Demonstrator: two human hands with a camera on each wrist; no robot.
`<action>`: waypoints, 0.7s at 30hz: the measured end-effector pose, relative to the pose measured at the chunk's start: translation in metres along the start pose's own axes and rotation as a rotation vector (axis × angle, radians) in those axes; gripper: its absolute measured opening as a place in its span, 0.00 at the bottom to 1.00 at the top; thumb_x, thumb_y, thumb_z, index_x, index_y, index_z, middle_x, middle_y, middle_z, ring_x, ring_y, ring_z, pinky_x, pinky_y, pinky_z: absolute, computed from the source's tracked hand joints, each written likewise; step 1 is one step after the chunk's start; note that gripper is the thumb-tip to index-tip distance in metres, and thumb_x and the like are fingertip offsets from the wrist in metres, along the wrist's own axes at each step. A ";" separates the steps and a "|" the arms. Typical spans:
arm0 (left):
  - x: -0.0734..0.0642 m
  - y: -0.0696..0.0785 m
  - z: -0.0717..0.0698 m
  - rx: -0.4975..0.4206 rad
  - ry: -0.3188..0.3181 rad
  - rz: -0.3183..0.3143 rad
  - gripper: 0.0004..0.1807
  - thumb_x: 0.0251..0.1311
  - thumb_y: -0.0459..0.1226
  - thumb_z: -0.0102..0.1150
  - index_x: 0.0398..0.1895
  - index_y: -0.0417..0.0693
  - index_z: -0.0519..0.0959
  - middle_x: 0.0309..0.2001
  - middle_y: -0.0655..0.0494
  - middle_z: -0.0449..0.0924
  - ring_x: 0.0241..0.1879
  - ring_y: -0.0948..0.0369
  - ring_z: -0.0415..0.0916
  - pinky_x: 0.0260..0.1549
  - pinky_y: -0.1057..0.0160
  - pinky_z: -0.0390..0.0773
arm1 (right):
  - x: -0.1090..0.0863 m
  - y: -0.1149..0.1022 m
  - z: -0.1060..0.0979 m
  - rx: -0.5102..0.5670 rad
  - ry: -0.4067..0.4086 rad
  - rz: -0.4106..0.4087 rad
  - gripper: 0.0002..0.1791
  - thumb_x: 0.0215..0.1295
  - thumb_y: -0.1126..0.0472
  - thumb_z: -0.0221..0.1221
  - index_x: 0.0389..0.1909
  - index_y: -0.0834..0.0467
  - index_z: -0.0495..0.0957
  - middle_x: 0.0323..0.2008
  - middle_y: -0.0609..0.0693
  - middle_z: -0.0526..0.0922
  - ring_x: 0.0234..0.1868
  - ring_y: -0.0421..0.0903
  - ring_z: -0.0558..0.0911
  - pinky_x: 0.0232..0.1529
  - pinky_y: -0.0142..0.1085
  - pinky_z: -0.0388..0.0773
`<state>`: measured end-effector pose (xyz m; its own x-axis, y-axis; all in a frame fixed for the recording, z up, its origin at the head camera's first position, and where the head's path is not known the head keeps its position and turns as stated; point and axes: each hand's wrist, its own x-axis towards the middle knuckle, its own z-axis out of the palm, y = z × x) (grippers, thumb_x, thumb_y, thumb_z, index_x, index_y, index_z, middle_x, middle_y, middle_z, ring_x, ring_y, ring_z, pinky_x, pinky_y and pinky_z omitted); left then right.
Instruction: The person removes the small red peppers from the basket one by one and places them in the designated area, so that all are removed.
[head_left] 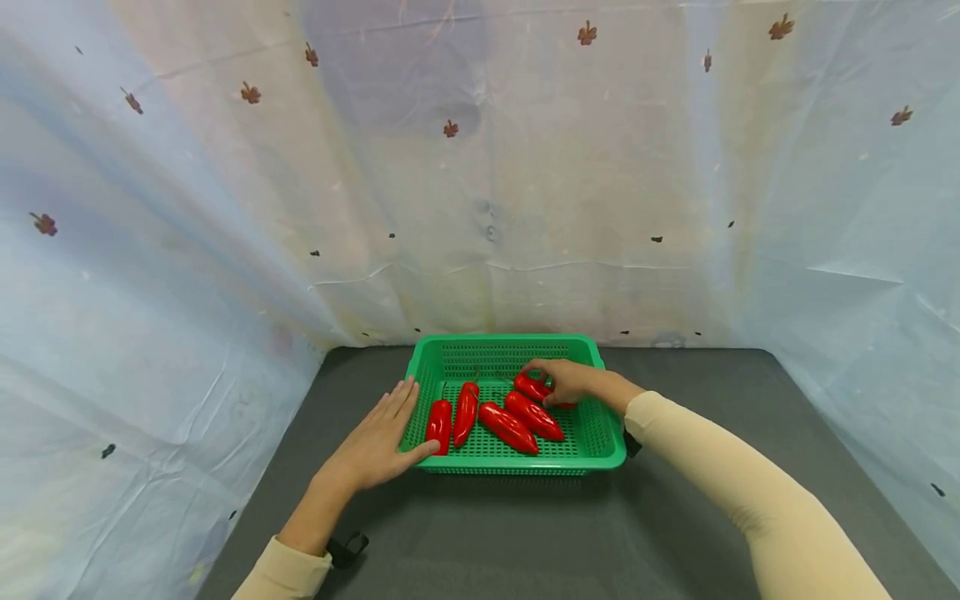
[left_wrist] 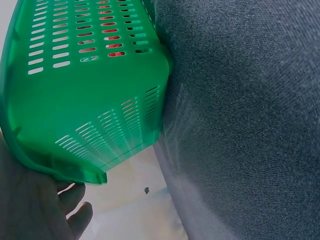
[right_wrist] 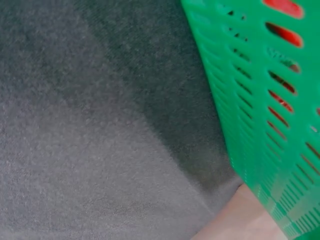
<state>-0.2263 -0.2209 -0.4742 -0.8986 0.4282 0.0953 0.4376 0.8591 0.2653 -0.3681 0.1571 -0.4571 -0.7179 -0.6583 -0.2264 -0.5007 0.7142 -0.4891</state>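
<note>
Where one basket sits, five peppers lie inside.

Looks along a slotted green basket. Shows red pieces through its slots, a grey surface left of the basket, darker shadow close alongside the basket, and a pale patch beside the basket's far end.

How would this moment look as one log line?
left hand: resting on left rim of green basket | right hand: curled over red pepper inside | other red peppers: lying in basket
</note>
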 end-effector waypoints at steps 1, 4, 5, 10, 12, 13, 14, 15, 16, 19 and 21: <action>0.000 0.000 0.000 0.001 0.001 0.000 0.58 0.74 0.69 0.52 0.88 0.38 0.46 0.88 0.43 0.39 0.87 0.44 0.40 0.84 0.41 0.47 | -0.001 0.000 -0.001 0.012 0.005 -0.001 0.37 0.69 0.68 0.70 0.78 0.56 0.69 0.62 0.64 0.81 0.55 0.55 0.84 0.52 0.46 0.85; 0.001 0.000 0.001 -0.006 0.006 0.003 0.58 0.74 0.68 0.52 0.88 0.38 0.46 0.88 0.43 0.39 0.87 0.44 0.40 0.84 0.42 0.47 | -0.004 0.000 -0.003 0.043 0.023 -0.009 0.38 0.70 0.67 0.70 0.78 0.56 0.68 0.63 0.64 0.81 0.56 0.55 0.85 0.51 0.46 0.87; 0.001 0.000 0.001 -0.006 0.009 0.004 0.58 0.74 0.68 0.52 0.87 0.38 0.46 0.88 0.42 0.40 0.87 0.44 0.40 0.84 0.42 0.47 | -0.005 0.000 -0.004 0.054 0.031 -0.014 0.38 0.70 0.67 0.70 0.79 0.56 0.68 0.63 0.64 0.81 0.56 0.56 0.86 0.51 0.46 0.87; 0.001 0.000 0.002 -0.003 0.008 0.003 0.58 0.74 0.68 0.52 0.88 0.38 0.46 0.88 0.43 0.39 0.87 0.45 0.39 0.84 0.42 0.47 | -0.013 -0.002 -0.011 0.101 0.063 -0.047 0.39 0.72 0.65 0.70 0.80 0.56 0.65 0.64 0.64 0.79 0.59 0.59 0.85 0.53 0.49 0.87; 0.001 0.000 0.002 0.000 0.008 0.002 0.57 0.74 0.68 0.52 0.87 0.37 0.46 0.88 0.43 0.39 0.87 0.45 0.39 0.84 0.42 0.47 | -0.017 -0.004 -0.014 0.114 0.078 -0.059 0.39 0.73 0.64 0.70 0.81 0.55 0.64 0.65 0.64 0.79 0.61 0.60 0.85 0.54 0.50 0.87; 0.001 0.000 0.002 0.000 0.008 0.002 0.57 0.74 0.68 0.52 0.87 0.37 0.46 0.88 0.43 0.39 0.87 0.44 0.39 0.84 0.42 0.47 | -0.020 -0.006 -0.016 0.125 0.087 -0.060 0.40 0.73 0.64 0.69 0.81 0.55 0.64 0.65 0.64 0.78 0.61 0.60 0.84 0.54 0.51 0.87; 0.001 0.000 0.002 0.001 0.010 0.003 0.57 0.74 0.68 0.52 0.87 0.37 0.47 0.88 0.43 0.39 0.87 0.44 0.39 0.84 0.42 0.47 | -0.022 -0.006 -0.018 0.131 0.098 -0.065 0.39 0.73 0.63 0.69 0.81 0.54 0.64 0.65 0.63 0.78 0.62 0.61 0.84 0.54 0.52 0.87; 0.000 0.000 0.001 0.002 0.010 0.003 0.57 0.74 0.68 0.52 0.87 0.37 0.47 0.88 0.43 0.39 0.87 0.44 0.39 0.84 0.42 0.48 | -0.025 -0.007 -0.020 0.141 0.109 -0.071 0.39 0.74 0.63 0.69 0.82 0.54 0.64 0.66 0.64 0.78 0.62 0.61 0.83 0.54 0.52 0.87; 0.000 0.000 0.001 0.002 0.012 0.003 0.57 0.74 0.68 0.53 0.87 0.37 0.47 0.88 0.43 0.39 0.87 0.44 0.40 0.84 0.42 0.48 | -0.027 -0.006 -0.022 0.147 0.120 -0.076 0.39 0.74 0.62 0.69 0.82 0.53 0.64 0.66 0.64 0.78 0.62 0.62 0.83 0.55 0.53 0.87; 0.000 -0.001 0.002 0.004 0.021 0.006 0.57 0.74 0.68 0.53 0.87 0.36 0.47 0.88 0.42 0.40 0.87 0.44 0.40 0.84 0.42 0.48 | -0.035 -0.003 -0.029 0.183 0.151 -0.091 0.40 0.74 0.61 0.69 0.82 0.54 0.63 0.67 0.65 0.77 0.63 0.63 0.82 0.55 0.54 0.87; 0.000 -0.001 0.003 0.003 0.023 0.006 0.57 0.74 0.68 0.53 0.87 0.36 0.47 0.88 0.43 0.40 0.87 0.44 0.40 0.84 0.42 0.48 | -0.041 0.000 -0.034 0.215 0.167 -0.096 0.40 0.75 0.61 0.68 0.83 0.54 0.62 0.69 0.65 0.76 0.64 0.63 0.82 0.56 0.55 0.86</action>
<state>-0.2267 -0.2206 -0.4777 -0.8965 0.4268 0.1190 0.4430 0.8576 0.2614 -0.3550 0.1915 -0.4194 -0.7509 -0.6594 -0.0370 -0.4692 0.5720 -0.6728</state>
